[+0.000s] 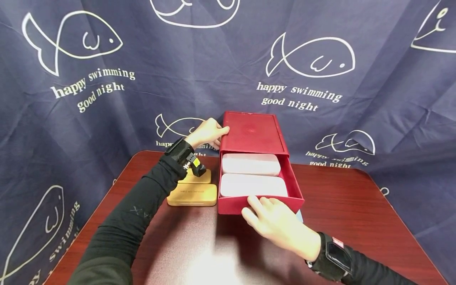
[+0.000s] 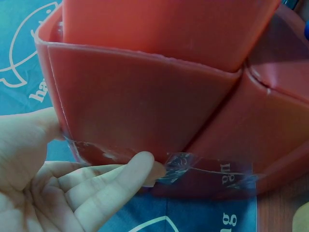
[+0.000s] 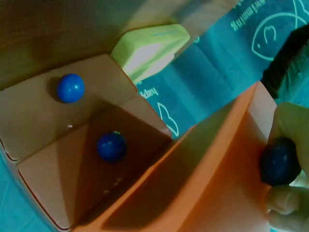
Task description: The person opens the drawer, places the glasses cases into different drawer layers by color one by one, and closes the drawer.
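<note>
A red drawer unit [image 1: 253, 132] stands at the back of the table, its upper drawer [image 1: 295, 184] pulled out toward me. Two white rounded cases [image 1: 253, 185] lie side by side inside that drawer. My right hand [image 1: 281, 223] is at the drawer's front; in the right wrist view its fingers pinch a dark blue round knob [image 3: 280, 162], which the hand hides in the head view. My left hand [image 1: 210, 132] braces the unit's left rear corner, thumb on the top edge. Its fairly straight fingers [image 2: 116, 188] lie along the red wall near clear tape [image 2: 178, 166].
Two yellow cases [image 1: 192, 194] lie left of the unit, the farther one partly behind my left wrist. Below the open drawer, two closed drawer fronts carry blue knobs [image 3: 71, 88]. A light blue thing [image 1: 299, 215] peeks out beside my right hand. A fish-print curtain [image 1: 213, 71] hangs behind.
</note>
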Demonstrator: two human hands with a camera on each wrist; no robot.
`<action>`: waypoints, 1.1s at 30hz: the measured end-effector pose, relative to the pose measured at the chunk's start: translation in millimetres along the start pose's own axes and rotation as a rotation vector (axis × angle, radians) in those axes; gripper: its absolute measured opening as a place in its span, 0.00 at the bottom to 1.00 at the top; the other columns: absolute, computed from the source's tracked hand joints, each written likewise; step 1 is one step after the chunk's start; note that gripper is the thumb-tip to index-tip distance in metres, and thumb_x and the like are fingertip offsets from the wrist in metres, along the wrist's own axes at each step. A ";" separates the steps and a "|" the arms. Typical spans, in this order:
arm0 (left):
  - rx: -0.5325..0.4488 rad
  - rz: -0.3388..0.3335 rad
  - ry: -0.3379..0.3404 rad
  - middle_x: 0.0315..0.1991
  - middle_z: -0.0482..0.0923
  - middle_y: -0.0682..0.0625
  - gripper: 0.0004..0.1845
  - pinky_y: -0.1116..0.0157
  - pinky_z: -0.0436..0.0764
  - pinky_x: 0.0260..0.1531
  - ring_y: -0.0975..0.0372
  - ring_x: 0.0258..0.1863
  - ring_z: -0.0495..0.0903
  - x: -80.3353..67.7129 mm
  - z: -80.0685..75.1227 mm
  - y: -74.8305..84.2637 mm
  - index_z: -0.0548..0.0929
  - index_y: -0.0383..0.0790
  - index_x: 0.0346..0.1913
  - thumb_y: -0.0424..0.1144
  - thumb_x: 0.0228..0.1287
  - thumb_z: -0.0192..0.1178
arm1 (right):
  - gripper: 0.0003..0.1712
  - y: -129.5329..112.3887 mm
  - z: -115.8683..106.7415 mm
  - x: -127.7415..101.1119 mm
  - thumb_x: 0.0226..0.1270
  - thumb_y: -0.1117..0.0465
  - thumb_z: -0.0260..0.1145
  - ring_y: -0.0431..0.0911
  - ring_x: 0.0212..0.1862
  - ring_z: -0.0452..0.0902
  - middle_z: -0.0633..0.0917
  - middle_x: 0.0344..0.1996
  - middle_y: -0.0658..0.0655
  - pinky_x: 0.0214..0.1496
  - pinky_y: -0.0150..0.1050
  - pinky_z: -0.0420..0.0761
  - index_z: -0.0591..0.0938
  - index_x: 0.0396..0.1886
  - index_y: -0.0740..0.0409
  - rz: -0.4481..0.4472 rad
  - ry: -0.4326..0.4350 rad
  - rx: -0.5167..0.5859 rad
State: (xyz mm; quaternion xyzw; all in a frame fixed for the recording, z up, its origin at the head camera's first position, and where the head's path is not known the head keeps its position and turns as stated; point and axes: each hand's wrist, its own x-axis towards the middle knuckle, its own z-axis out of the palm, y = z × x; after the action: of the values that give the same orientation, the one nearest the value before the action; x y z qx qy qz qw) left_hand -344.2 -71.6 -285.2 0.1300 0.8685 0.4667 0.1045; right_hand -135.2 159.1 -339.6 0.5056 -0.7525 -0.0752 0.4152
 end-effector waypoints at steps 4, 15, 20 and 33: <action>-0.015 -0.004 0.001 0.31 0.89 0.39 0.20 0.58 0.91 0.34 0.58 0.25 0.90 0.0 1.1 -0.1 0.86 0.24 0.43 0.42 0.73 0.56 | 0.10 4.4 2.5 2.5 0.73 0.66 0.46 0.45 0.21 0.66 0.75 0.32 0.57 0.19 0.33 0.69 0.72 0.32 0.59 0.016 -0.013 0.004; -0.011 0.001 0.006 0.32 0.89 0.38 0.19 0.59 0.91 0.32 0.58 0.25 0.90 0.2 2.3 -0.3 0.86 0.25 0.43 0.42 0.73 0.55 | 0.13 20.1 16.5 8.1 0.63 0.61 0.69 0.46 0.22 0.71 0.75 0.35 0.58 0.22 0.34 0.75 0.72 0.35 0.60 0.039 -0.048 0.025; -0.008 -0.003 0.005 0.33 0.89 0.37 0.19 0.57 0.91 0.35 0.58 0.26 0.91 0.5 1.6 -0.4 0.86 0.26 0.41 0.42 0.73 0.55 | 0.21 23.8 20.3 11.8 0.52 0.60 0.78 0.46 0.22 0.70 0.76 0.36 0.58 0.22 0.34 0.75 0.72 0.34 0.60 0.058 -0.062 0.042; 0.010 -0.003 0.009 0.38 0.89 0.34 0.20 0.59 0.91 0.34 0.54 0.30 0.92 -0.1 1.0 -0.5 0.86 0.26 0.42 0.43 0.74 0.56 | 0.25 26.0 22.3 12.9 0.49 0.58 0.81 0.45 0.21 0.69 0.75 0.36 0.57 0.22 0.35 0.75 0.72 0.34 0.59 0.064 -0.073 0.051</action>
State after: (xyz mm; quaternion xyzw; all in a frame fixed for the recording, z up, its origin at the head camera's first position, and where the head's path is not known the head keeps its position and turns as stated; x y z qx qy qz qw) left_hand -343.8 -71.1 -286.3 0.1269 0.8716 0.4628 0.1006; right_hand -170.9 154.0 -333.1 0.4885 -0.7846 -0.0612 0.3768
